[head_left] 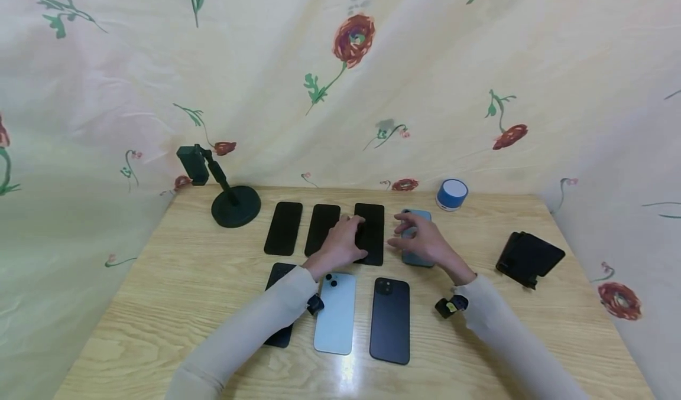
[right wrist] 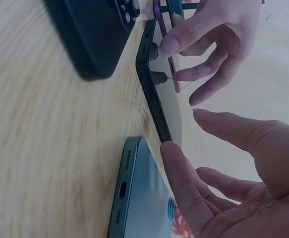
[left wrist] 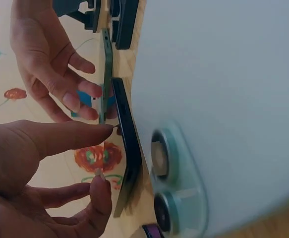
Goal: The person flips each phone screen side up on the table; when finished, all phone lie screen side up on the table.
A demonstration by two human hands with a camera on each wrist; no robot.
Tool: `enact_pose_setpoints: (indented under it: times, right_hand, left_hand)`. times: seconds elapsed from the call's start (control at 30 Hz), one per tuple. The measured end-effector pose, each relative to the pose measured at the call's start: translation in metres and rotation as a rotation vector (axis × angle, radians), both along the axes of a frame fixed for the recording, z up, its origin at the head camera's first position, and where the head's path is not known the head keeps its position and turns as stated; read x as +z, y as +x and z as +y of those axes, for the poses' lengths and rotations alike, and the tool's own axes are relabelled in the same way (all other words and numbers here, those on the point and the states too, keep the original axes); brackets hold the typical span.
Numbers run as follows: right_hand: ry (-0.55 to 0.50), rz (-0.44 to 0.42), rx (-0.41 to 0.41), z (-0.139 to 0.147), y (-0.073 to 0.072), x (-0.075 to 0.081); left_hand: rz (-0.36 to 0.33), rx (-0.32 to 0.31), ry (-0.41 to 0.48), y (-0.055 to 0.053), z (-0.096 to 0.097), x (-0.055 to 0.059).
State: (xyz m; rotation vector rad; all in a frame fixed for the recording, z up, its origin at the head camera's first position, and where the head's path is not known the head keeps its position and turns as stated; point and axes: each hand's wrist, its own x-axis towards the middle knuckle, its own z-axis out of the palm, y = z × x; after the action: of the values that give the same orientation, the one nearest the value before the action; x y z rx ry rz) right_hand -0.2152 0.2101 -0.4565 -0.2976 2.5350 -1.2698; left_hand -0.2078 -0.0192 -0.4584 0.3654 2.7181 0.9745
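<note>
My left hand (head_left: 339, 240) hovers at a black phone (head_left: 375, 234) lying screen up, the third from the left in the back row. Its thumb and fingers are spread apart, fingertips close over the glass. Just to the right, my right hand (head_left: 422, 240) is held over a light blue phone (head_left: 420, 258) lying back up, its fingers pointing left with a gap between thumb and fingers. In the right wrist view, one fingertip of the right hand (right wrist: 243, 183) overlaps the near edge of the black phone (right wrist: 154, 94). Neither hand grips anything.
Two more dark phones (head_left: 284, 228) (head_left: 323, 225) lie in the back row. In front are a dark phone (head_left: 279, 336) partly under the left sleeve, a pale blue phone (head_left: 335, 317) and a dark blue phone (head_left: 390, 323). A black stand (head_left: 236, 206), blue cylinder (head_left: 452, 194) and black folded holder (head_left: 529, 258) surround them.
</note>
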Motion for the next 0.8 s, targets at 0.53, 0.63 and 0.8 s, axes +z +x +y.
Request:
enact_pose_setpoints:
  times: [0.53,0.63,0.8]
  right_hand:
    - [0.045,0.013,-0.090,0.026,0.009,-0.004]
    - [0.063,0.020,-0.118,0.032,0.010,-0.007]
    - [0.078,0.049,-0.151,0.045,0.012,-0.011]
  left_hand:
    - [0.074,-0.172,0.075,0.011,0.029,0.001]
    - [0.062,-0.190,0.056,0.015,0.037,0.000]
    - [0.022,-0.220,0.023,0.022,0.051,-0.002]
